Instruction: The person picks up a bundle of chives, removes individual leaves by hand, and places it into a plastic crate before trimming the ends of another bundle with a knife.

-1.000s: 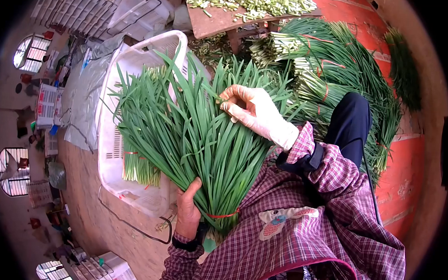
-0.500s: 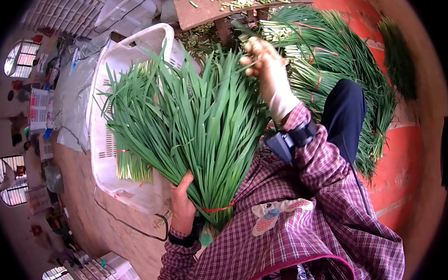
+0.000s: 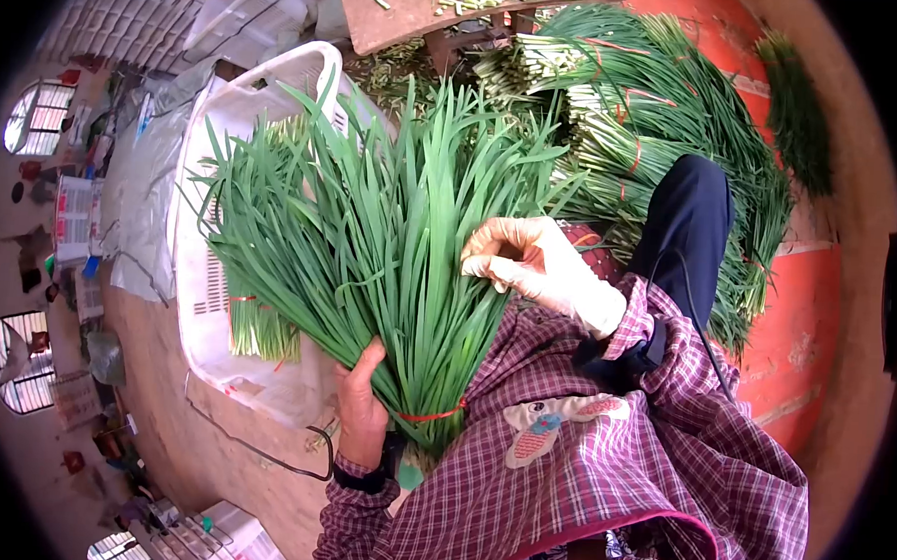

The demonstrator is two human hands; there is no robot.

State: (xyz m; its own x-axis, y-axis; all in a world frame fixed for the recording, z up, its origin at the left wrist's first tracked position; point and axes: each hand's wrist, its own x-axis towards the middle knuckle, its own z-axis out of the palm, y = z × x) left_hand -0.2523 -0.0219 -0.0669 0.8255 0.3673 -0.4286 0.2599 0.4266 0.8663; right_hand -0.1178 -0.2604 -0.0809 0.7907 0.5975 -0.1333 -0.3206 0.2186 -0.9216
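Observation:
A big bunch of garlic chives (image 3: 400, 248) fans out across my lap, bound low with a red tie (image 3: 431, 415). My left hand (image 3: 362, 404) is closed around its lower part from the left side, thumb on the leaves just above the tie. At the bunch's right edge, my right hand (image 3: 539, 264) wears a pale glove. Its thumb and forefinger are pinched together against the leaves, and the exact leaf between them is hard to see.
Left of the bunch stands a white plastic crate (image 3: 189, 319) holding another tied bunch (image 3: 261, 327). Several tied bunches (image 3: 666, 119) are piled on the red surface (image 3: 796, 335) at right. Cut stem pieces lie on a wooden table (image 3: 379, 27) at the top.
My right hand has come down from above the leaf tips, near the pile, to the bunch's right edge. The left hand keeps its hold, almost unmoved.

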